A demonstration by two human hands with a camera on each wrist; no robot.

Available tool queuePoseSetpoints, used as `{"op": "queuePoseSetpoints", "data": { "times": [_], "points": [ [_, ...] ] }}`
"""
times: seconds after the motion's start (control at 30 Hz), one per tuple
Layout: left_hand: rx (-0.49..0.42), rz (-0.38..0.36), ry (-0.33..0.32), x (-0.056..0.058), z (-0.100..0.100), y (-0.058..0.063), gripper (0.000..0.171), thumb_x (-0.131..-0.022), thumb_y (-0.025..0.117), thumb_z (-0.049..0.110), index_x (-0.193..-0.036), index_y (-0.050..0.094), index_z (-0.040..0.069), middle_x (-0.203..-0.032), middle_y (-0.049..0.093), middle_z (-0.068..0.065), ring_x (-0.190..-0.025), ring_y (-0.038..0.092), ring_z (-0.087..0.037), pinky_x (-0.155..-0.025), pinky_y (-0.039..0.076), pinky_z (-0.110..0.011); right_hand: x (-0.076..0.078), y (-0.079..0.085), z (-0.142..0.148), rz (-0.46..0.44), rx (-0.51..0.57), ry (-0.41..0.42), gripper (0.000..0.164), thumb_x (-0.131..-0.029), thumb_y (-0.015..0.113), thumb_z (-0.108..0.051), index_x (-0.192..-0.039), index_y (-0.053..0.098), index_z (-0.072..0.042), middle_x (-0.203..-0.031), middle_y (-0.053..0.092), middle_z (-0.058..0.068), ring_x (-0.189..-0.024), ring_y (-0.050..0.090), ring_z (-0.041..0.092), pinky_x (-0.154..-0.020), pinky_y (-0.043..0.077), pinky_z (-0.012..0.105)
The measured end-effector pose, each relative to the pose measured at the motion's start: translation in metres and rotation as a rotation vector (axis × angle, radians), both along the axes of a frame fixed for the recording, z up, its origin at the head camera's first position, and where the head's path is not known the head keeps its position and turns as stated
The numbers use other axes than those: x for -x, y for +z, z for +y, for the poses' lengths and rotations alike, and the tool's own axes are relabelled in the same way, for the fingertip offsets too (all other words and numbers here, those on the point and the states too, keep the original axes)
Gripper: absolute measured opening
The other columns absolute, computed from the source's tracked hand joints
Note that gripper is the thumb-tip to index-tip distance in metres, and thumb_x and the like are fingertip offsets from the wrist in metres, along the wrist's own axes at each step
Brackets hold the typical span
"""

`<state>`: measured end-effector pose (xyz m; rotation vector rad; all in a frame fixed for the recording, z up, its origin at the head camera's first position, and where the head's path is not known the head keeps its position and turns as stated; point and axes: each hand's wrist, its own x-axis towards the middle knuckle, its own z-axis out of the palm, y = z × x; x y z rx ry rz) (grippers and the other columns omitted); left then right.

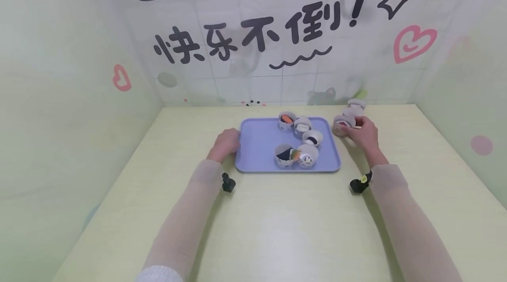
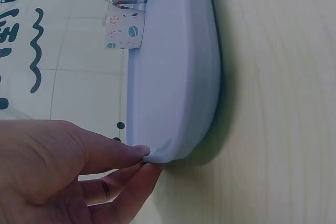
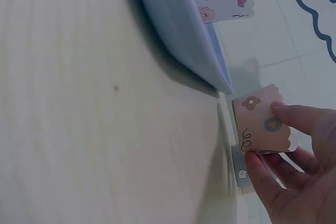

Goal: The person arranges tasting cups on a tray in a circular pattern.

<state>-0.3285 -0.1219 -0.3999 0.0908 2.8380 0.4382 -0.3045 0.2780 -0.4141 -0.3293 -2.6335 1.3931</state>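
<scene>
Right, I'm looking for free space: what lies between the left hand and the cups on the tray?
Only a bare stretch of tray lies between the left hand and the cups; the head view shows it.

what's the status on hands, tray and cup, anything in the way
Left hand pinching tray by its left edge. Right hand holding patterned cup beside tray's right end. Other cups just beyond, may crowd that hand.

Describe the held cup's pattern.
The cup shows a flower, blue disc and squiggle, best in the right wrist view.
</scene>
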Motion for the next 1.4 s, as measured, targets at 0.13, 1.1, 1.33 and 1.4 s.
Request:
{"op": "queuePoseSetpoints", "data": {
  "times": [0.13, 1.1, 1.33, 1.4],
  "points": [
    [-0.013, -0.008, 0.003, 0.0, 0.001, 0.0, 0.034, -0.094, 0.05, 0.0, -0.126, 0.061, -0.002, -0.092, 0.061, -0.013, -0.074, 0.054, -0.02, -0.063, 0.047, -0.025, -0.002, 0.006, -0.002, 0.003, 0.015, 0.005, 0.068, -0.095, 0.067, -0.026, -0.146, 0.038, 0.007, -0.145, 0.048, 0.029, -0.131, 0.05, 0.042, -0.113, 0.039, 0.05],
    [-0.015, -0.017, 0.002, -0.007, 0.001, 0.0, 0.036, -0.095, 0.05, 0.0, -0.13, 0.059, -0.002, -0.101, 0.065, -0.016, -0.075, 0.055, -0.021, -0.065, 0.047, -0.026, -0.022, 0.038, -0.028, 0.13, 0.043, 0.077, 0.058, -0.091, 0.071, -0.019, -0.139, 0.048, 0.005, -0.136, 0.057, 0.025, -0.12, 0.06, 0.039, -0.073, 0.043, 0.005],
    [0.005, 0.012, -0.029, -0.006, 0.0, 0.001, 0.02, -0.092, 0.051, -0.002, -0.106, 0.065, 0.0, -0.086, 0.06, -0.011, -0.074, 0.055, -0.021, -0.064, 0.047, -0.027, -0.022, 0.04, -0.048, 0.161, 0.024, 0.146, 0.053, -0.091, 0.071, -0.017, -0.136, 0.052, 0.005, -0.131, 0.06, 0.026, -0.115, 0.063, 0.039, -0.079, 0.05, 0.012],
    [0.006, 0.023, -0.033, -0.004, -0.001, 0.001, 0.015, -0.091, 0.051, -0.002, -0.097, 0.064, 0.001, -0.083, 0.058, -0.01, -0.074, 0.054, -0.022, -0.064, 0.047, -0.027, -0.021, 0.042, -0.055, 0.164, 0.028, 0.17, 0.052, -0.091, 0.071, -0.016, -0.135, 0.052, 0.005, -0.131, 0.059, 0.025, -0.115, 0.063, 0.039, -0.088, 0.055, 0.023]
  ]
}}
